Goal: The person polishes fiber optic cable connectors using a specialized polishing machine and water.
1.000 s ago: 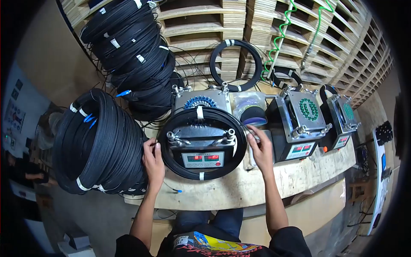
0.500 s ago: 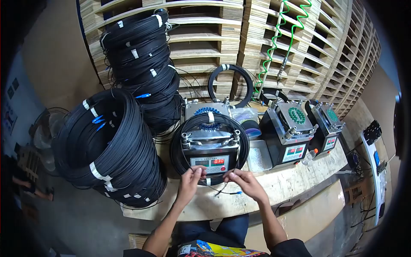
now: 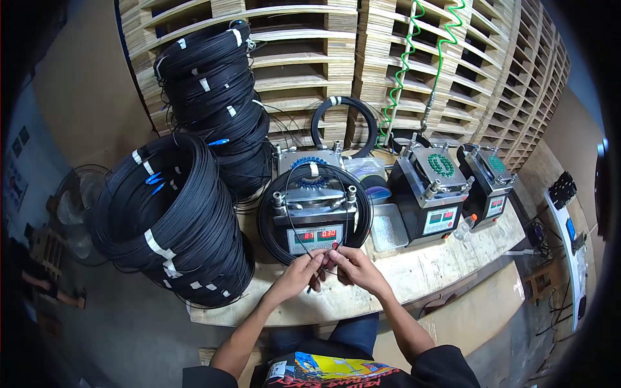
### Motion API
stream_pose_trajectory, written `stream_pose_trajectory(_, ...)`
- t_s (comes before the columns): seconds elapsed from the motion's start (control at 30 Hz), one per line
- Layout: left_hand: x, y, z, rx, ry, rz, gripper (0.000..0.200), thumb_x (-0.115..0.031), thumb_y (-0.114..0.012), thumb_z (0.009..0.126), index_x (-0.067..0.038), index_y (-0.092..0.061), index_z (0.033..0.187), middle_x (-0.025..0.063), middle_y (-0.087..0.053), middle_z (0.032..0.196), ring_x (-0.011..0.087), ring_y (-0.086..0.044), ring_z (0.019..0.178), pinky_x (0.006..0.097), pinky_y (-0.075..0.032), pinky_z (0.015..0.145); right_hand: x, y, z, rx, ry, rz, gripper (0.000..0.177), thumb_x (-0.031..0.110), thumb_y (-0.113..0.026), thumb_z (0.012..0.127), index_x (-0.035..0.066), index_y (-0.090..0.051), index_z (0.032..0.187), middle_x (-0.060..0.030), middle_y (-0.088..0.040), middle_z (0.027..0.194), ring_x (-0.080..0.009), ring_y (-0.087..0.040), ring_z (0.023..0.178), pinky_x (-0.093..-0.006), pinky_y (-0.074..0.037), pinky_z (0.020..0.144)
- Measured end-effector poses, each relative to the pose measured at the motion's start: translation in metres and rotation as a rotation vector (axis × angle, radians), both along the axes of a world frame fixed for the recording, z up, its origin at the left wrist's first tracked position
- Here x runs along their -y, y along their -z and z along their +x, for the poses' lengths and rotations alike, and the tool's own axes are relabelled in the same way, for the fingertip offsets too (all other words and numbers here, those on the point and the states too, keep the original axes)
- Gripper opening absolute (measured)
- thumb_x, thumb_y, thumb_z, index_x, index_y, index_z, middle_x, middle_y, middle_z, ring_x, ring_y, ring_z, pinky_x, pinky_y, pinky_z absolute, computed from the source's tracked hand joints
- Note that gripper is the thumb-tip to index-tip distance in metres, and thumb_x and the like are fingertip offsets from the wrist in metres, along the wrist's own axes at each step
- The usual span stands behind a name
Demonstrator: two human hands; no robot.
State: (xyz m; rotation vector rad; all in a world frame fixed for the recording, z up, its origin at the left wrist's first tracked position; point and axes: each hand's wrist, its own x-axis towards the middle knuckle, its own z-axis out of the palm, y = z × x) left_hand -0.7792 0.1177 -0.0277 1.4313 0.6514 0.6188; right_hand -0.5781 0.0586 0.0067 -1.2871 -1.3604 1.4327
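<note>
My left hand (image 3: 301, 274) and my right hand (image 3: 357, 268) are close together in front of the nearest machine (image 3: 349, 227). Both have fingers pinched on a thin black cable, whose end is mostly hidden by my fingers. This cable belongs to a black cable coil (image 3: 264, 223) with white tape, which leans around the machine's front. Red digits glow on the machine's panel (image 3: 315, 238), just above my fingertips. A ring of blue connectors (image 3: 310, 183) sits on its metal top.
Tall stacks of taped black cable coils (image 3: 194, 226) stand to the left. To the right are a shallow tray (image 3: 389, 227), two more machines (image 3: 430, 194) with green rings on top, and a small bottle (image 3: 464, 227). Wooden pallets (image 3: 291, 64) rise behind the table (image 3: 414, 275).
My hands have come together and lie nearer the panel. The blue-tipped cable end that hung below my right hand is now mostly hidden. The panel's left digits are now lit.
</note>
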Motion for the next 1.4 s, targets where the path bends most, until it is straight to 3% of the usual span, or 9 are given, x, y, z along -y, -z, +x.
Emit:
stream_pose_trajectory(0.03, -0.001, -0.001, -0.005, 0.011, 0.073, -0.068, 0.043, -0.031, -0.044, 0.109, -0.004, -0.050, 0.142, 0.0024, -0.062, 0.094, 0.0059, -0.054, 0.073, 0.0225, -0.046, 0.060, 0.001, 0.009, -0.003, -0.073, 0.022, 0.044, 0.028, 0.026, -0.049, 0.108, 0.003, -0.064, 0.112, 0.0016, -0.056, 0.072, -0.0041, -0.046, 0.060, -0.0226, -0.032, 0.049)
stream_pose_trajectory(0.27, 0.001, -0.013, -0.051, -0.213, 0.097, 0.141, 0.025, -0.019, -0.055, 0.104, -0.001, -0.069, 0.114, 0.0012, -0.059, 0.083, 0.0092, -0.050, 0.065, 0.0262, -0.042, 0.061, 0.016, -0.026, 0.044, 0.101, -0.247, 0.001, 0.030, 0.019, -0.054, 0.105, 0.009, -0.061, 0.132, 0.0013, -0.054, 0.072, -0.0062, -0.046, 0.063, -0.0240, -0.039, 0.056)
stream_pose_trajectory(0.37, 0.010, -0.035, -0.067, -0.415, -0.145, 0.767, 0.020, -0.015, -0.063, 0.095, 0.003, -0.070, 0.095, 0.0138, -0.064, 0.090, 0.0284, -0.061, 0.084, 0.0374, -0.045, 0.075, 0.024, -0.037, 0.071, 0.124, -0.268, 0.005, 0.027, 0.016, -0.058, 0.102, 0.007, -0.063, 0.128, -0.0004, -0.057, 0.070, -0.0070, -0.049, 0.059, -0.0250, -0.041, 0.054)
stream_pose_trajectory(0.53, 0.035, -0.055, -0.063, -0.839, -0.506, 1.073, 0.024, -0.021, -0.065, 0.094, 0.003, -0.069, 0.090, 0.0166, -0.065, 0.086, 0.0327, -0.062, 0.081, 0.0438, -0.046, 0.075, 0.032, -0.018, 0.097, 0.015, -0.180, -0.048, 0.012, 0.009, -0.066, 0.097, 0.000, -0.063, 0.103, -0.0037, -0.060, 0.068, -0.0082, -0.053, 0.058, -0.0235, -0.043, 0.050)
stream_pose_trajectory(0.67, 0.036, -0.041, -0.065, -0.629, -0.555, 0.634, 0.033, -0.023, -0.067, 0.096, 0.007, -0.067, 0.083, 0.0187, -0.062, 0.067, 0.0318, -0.058, 0.054, 0.0414, -0.043, 0.053, 0.049, 0.030, 0.116, -0.117, -0.035, -0.079, 0.011, 0.010, -0.069, 0.095, 0.000, -0.065, 0.097, -0.0038, -0.062, 0.067, -0.0084, -0.053, 0.054, -0.0249, -0.041, 0.048)
stream_pose_trajectory(0.9, 0.027, -0.058, -0.048, -0.353, -0.902, 1.004, 0.015, -0.009, -0.072, 0.091, 0.005, -0.071, 0.096, 0.0162, -0.073, 0.091, 0.0299, -0.072, 0.081, 0.0365, -0.057, 0.071, 0.067, 0.059, 0.125, -0.715, 0.290, 0.217, 0.025, 0.011, -0.080, 0.083, 0.000, -0.060, 0.093, -0.0116, -0.062, 0.065, -0.0166, -0.057, 0.048, -0.0300, -0.041, 0.042)
stream_pose_trajectory(1.03, -0.016, -0.076, -0.028, -0.029, -0.997, 0.731, 0.015, -0.008, -0.070, 0.093, 0.005, -0.071, 0.099, 0.0138, -0.074, 0.092, 0.0220, -0.073, 0.083, 0.0294, -0.057, 0.075, 0.030, 0.055, 0.098, -1.010, 0.547, 0.453, 0.023, 0.022, -0.069, 0.096, 0.008, -0.056, 0.109, -0.0021, -0.059, 0.085, -0.0083, -0.054, 0.067, -0.0222, -0.045, 0.064)
stream_pose_trajectory(1.2, -0.086, -0.083, -0.005, 0.511, -0.754, 0.240, 0.033, -0.008, -0.055, 0.103, 0.002, -0.051, 0.134, 0.0112, -0.061, 0.101, 0.0188, -0.071, 0.075, 0.0284, -0.059, 0.062, -0.025, -0.031, 0.066, -0.863, 0.690, 0.245, 0.037, 0.024, -0.055, 0.105, 0.005, -0.050, 0.136, -0.0078, -0.064, 0.102, -0.0127, -0.066, 0.077, -0.0322, -0.060, 0.079)
stream_pose_trajectory(1.4, -0.170, -0.088, 0.004, 0.317, -0.794, 0.012, 0.045, -0.005, -0.047, 0.099, -0.009, -0.044, 0.144, -0.0006, -0.050, 0.080, 0.0029, -0.035, 0.050, 0.0209, -0.028, 0.039, -0.104, -0.075, 0.104, -0.460, 0.362, 0.117, 0.037, 0.021, -0.057, 0.103, 0.004, -0.045, 0.133, -0.0053, -0.059, 0.076, -0.0094, -0.047, 0.052, -0.0238, -0.038, 0.044)
